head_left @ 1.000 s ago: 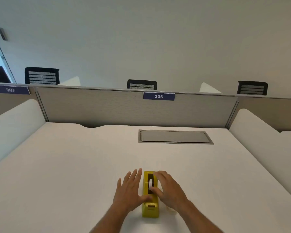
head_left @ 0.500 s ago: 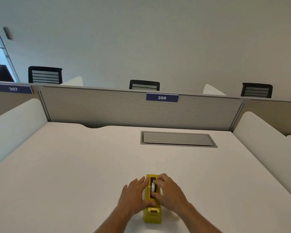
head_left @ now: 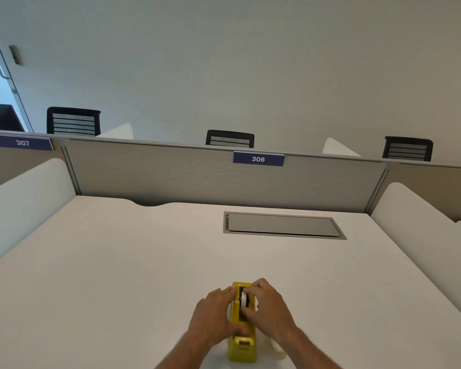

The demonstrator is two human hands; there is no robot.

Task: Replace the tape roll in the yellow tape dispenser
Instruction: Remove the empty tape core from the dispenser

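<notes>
A yellow tape dispenser point(head_left: 242, 348) stands on the white desk point(head_left: 117, 275) near the front edge, its cutter end toward me. My left hand point(head_left: 213, 316) wraps the dispenser's left side, thumb across its top. My right hand point(head_left: 270, 308) reaches over the slot from the right, with fingers and thumb pinched on the white tape roll point(head_left: 243, 300) that sits in the slot. A second, pale tape roll point(head_left: 278, 350) lies on the desk just right of the dispenser, mostly hidden under my right forearm.
A grey cable hatch point(head_left: 282, 225) is set flush in the desk further back. A grey partition point(head_left: 171, 177) labelled 306 closes the far side, white side screens point(head_left: 24, 201) flank the desk, and black chairs point(head_left: 229, 138) stand beyond.
My left hand has closed from flat beside the dispenser to gripping its side. My right hand's fingers have moved onto the roll in the slot. The camera view has shifted slightly.
</notes>
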